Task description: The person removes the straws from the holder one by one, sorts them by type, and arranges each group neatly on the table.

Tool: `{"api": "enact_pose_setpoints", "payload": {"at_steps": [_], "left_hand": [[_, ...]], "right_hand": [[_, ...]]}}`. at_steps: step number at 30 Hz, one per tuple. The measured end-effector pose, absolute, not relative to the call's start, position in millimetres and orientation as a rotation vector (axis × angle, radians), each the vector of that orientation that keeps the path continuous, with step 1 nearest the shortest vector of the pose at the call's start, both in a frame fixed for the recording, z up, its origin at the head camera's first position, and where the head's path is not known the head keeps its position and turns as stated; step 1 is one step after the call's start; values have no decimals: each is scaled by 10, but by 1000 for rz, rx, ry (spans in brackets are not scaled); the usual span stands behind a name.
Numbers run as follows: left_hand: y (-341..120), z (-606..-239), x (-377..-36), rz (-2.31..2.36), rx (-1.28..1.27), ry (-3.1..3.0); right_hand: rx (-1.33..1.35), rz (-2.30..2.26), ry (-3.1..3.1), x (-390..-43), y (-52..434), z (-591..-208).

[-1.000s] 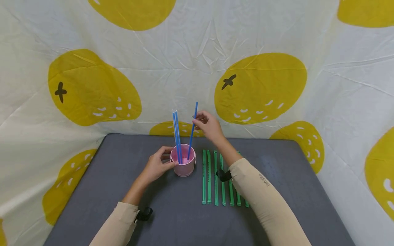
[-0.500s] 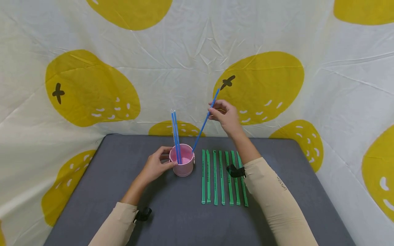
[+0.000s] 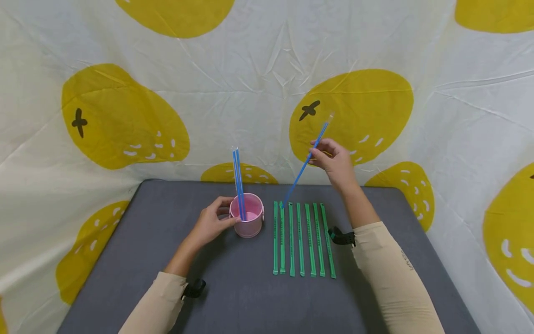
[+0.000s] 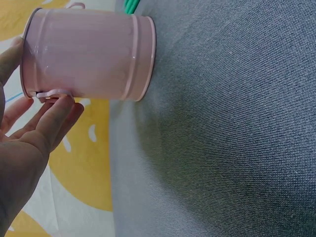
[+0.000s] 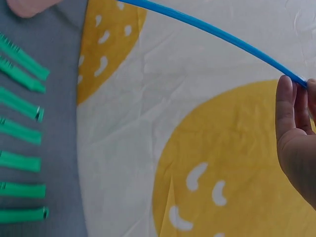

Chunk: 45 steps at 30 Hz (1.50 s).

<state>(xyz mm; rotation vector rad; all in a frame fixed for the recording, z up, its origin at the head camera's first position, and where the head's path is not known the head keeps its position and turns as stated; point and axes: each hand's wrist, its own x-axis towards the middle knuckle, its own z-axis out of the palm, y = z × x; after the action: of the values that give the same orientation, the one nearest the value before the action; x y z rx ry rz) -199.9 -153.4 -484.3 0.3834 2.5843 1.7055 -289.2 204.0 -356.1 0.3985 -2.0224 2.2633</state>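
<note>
Right now the person's right hand (image 3: 335,162) is up in the air, over the far end of the green sticks. Its fingertips (image 5: 285,106) pinch a long blue straw (image 3: 304,163) near the top. The blue straw leans. Its top end points up and to the right, and its low end hangs just over the far tips of the green sticks, close to the pink cup. In the right wrist view the blue straw (image 5: 212,34) runs across the yellow and white cloth and ends at the pinching fingers.

The left hand (image 3: 212,222) curls around the left side of the pink cup (image 3: 248,221). In the left wrist view its fingers (image 4: 57,116) touch the rim of the pink cup (image 4: 89,54) by a little loop handle. The cup stands upright on the gray bench (image 3: 233,287).

Two more blue straws (image 3: 238,183) stand in the cup, close together and almost straight up.

Seven green sticks (image 3: 301,239) lie flat on the bench just to the right of the cup, side by side in a neat row. A cloth with big yellow fruit shapes (image 3: 350,116) hangs behind the bench.
</note>
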Motion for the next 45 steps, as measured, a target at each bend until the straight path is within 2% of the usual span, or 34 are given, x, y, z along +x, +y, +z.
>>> {"api": "enact_pose_setpoints", "payload": {"at_steps": [15, 34, 45], "left_hand": [[-1536, -4868, -2014, 1721, 373, 2577], [-1546, -4821, -2001, 1707, 347, 2582], [-1546, -4848, -1994, 1717, 352, 2569]], "right_hand": [[316, 2107, -2298, -2758, 2587, -3835], [228, 1743, -2636, -2711, 2991, -4168], [105, 1592, -2859, -2651, 3179, -4611]]}}
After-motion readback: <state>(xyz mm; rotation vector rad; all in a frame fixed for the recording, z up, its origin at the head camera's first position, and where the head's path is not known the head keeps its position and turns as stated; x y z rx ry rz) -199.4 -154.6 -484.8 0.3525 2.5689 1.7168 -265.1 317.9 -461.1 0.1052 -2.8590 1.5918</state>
